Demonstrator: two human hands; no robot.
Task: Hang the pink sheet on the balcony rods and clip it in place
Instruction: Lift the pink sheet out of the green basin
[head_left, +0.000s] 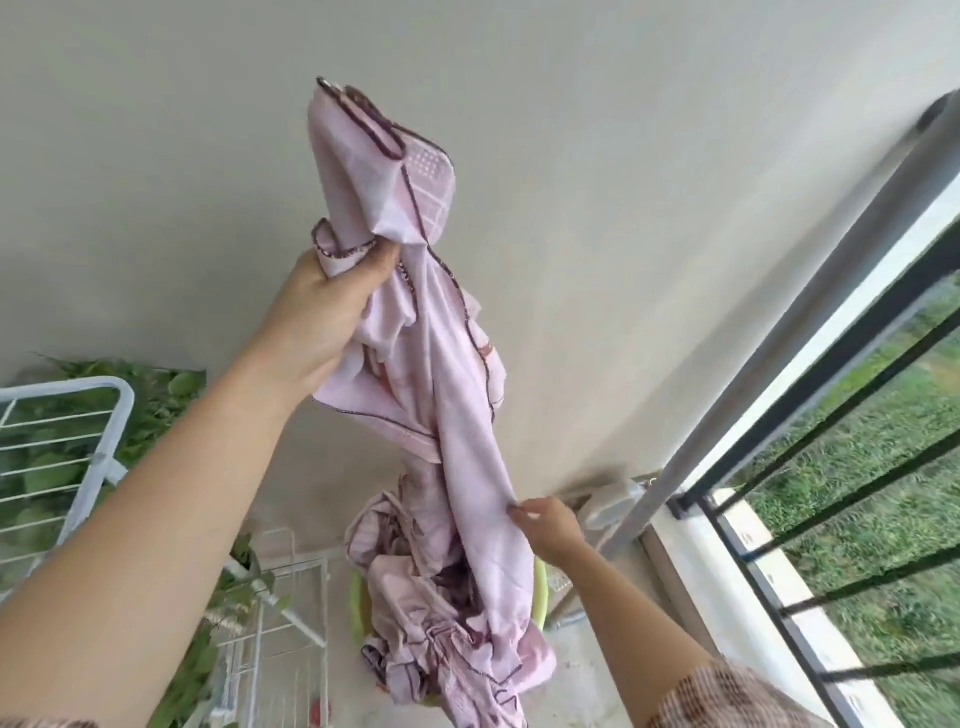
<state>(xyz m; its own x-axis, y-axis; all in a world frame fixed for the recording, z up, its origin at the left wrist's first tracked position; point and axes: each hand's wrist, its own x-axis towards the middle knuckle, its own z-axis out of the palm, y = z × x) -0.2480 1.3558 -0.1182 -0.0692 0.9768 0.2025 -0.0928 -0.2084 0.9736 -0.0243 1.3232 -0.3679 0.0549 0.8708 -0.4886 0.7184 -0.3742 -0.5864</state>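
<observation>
The pink sheet (457, 415), edged with a dark purple hem, hangs in a twisted bunch in front of the beige wall. My left hand (322, 306) is raised and shut on its upper part, so a corner of the cloth sticks up above my fist. Lower down, my right hand (550, 525) pinches the sheet's right edge between its fingers. The rest of the sheet trails down into a green basin (540, 597) on the floor. A grey balcony rod (810, 312) slants along the right, with the black railing bars (831, 415) beyond it. No clips are visible.
A white wire drying rack (67, 447) stands at the left with green plants (161, 395) behind and under it. A low ledge (748, 597) runs under the railing, with grass outside. A small pale box (613, 499) sits at the wall's foot.
</observation>
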